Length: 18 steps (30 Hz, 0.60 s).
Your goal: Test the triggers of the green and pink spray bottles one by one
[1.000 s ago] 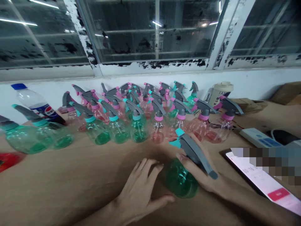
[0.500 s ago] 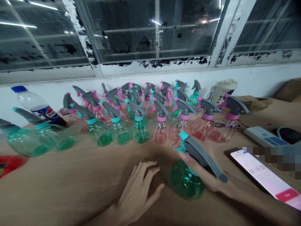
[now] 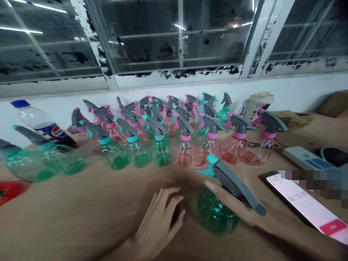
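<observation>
A green see-through spray bottle (image 3: 217,214) with a grey and turquoise trigger head (image 3: 231,181) is at the lower right of centre. My right hand (image 3: 239,208) is closed around its neck, just under the spray head. The thumb lies along the near side; most of the other fingers are hidden behind the head. To the left of this bottle, my left hand (image 3: 160,221) is held low over the tabletop, empty, its fingers apart and slightly bent. Whether it touches the wood I cannot tell.
Several green spray bottles (image 3: 161,152) and pink spray bottles (image 3: 185,154) stand in rows along the wall. A Pepsi bottle (image 3: 51,127) and red packet (image 3: 12,192) are at left. On the right are a phone (image 3: 301,203), a white box-shaped device (image 3: 304,157) and a coffee cup (image 3: 259,105).
The held bottle has shifted slightly downward with my right hand, and the turquoise trigger shows more clearly past the thumb. My left thumb has drawn in a little.
</observation>
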### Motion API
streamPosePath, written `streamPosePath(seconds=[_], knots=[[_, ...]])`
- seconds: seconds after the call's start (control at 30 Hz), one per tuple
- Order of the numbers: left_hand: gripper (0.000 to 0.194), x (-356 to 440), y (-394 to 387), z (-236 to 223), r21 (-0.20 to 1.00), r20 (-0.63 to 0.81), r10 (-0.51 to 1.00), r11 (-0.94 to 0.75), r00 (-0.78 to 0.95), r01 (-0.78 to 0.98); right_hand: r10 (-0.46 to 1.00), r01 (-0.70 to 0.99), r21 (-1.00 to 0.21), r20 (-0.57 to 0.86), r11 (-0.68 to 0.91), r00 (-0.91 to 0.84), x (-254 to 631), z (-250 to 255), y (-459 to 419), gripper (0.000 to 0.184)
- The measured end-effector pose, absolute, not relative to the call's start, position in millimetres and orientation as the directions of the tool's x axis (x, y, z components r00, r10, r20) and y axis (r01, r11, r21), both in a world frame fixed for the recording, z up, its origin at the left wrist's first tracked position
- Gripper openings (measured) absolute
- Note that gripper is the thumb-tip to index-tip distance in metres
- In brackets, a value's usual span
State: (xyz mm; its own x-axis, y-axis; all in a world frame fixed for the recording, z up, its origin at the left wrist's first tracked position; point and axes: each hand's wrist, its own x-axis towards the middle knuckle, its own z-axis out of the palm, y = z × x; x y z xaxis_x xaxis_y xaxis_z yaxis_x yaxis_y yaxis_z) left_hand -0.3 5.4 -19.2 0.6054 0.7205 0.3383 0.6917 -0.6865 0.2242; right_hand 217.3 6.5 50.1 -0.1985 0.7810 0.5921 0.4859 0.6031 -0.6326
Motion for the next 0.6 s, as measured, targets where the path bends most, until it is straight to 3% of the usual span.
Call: streamPosePath(seconds=[0.13,0.3,0.6], knots=[[0.025,-0.5,6.0,-20.0,0.233,0.304,0.729,-0.682,0.614,0.694,0.797,0.481,-0.651,0.569,0.587,-0.203,218.0,45.9,4.6,0.017],[0.025,-0.5,6.8,-20.6,0.227,0.309,0.732,-0.676,0.607,0.701,0.806,0.494,-0.654,0.558,0.573,-0.196,217.9,41.0,5.4,0.013],[0.029,-0.4,7.0,-22.8,0.207,0.323,0.744,-0.659,0.585,0.724,0.811,0.49,-0.66,0.549,0.569,-0.202,217.7,43.2,4.8,0.022]])
